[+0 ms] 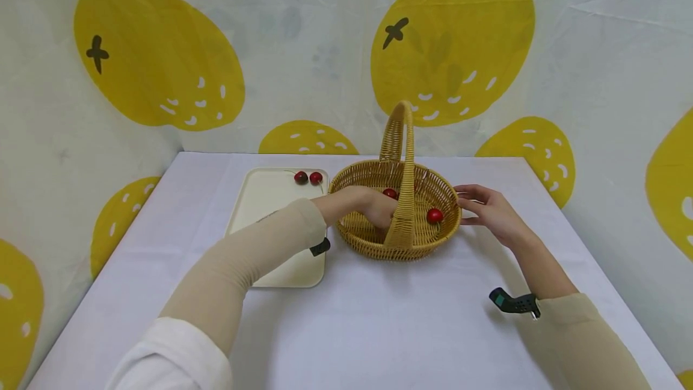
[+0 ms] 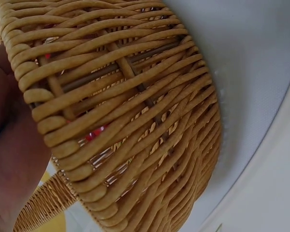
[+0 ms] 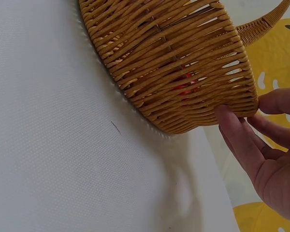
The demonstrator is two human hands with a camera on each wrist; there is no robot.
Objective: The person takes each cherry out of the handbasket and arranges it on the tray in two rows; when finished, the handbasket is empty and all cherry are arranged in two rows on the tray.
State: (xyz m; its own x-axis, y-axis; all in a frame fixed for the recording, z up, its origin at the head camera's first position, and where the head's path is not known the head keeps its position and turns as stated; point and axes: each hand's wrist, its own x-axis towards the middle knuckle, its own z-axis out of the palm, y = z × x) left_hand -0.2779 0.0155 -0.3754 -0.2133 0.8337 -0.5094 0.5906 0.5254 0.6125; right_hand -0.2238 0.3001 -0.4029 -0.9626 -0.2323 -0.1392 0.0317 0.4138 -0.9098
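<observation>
Far L, two cherries (image 1: 316, 179) lay w/ thin stems near the back R corner of the cream tray (image 1: 265, 197); prob. light, smooth + a bit slippery, maybe easy to bruise, so best pinched gently at the sides or by the stem. Just beside it stood the wicker basket (image 1: 373, 253), upright on the tablecloth (image 1: 411, 330), w/ at least a back cherry (image 1: 389, 194) and a R-side cherry (image 1: 435, 216) inside; it looked light, fairly stiff, slightly springy, best held at the rim or arched handle (image 1: 407, 173). Pose: L hand (image 1: 378, 208) reached across the tray + down into the basket, wrist bent; fingertips hidden, so can't tell if they gripped anything. R hand (image 1: 491, 210) was at the basket's R end, fingers extended + relaxed, tips touching the rim, thumb on the outer wall, nothing grasped.
</observation>
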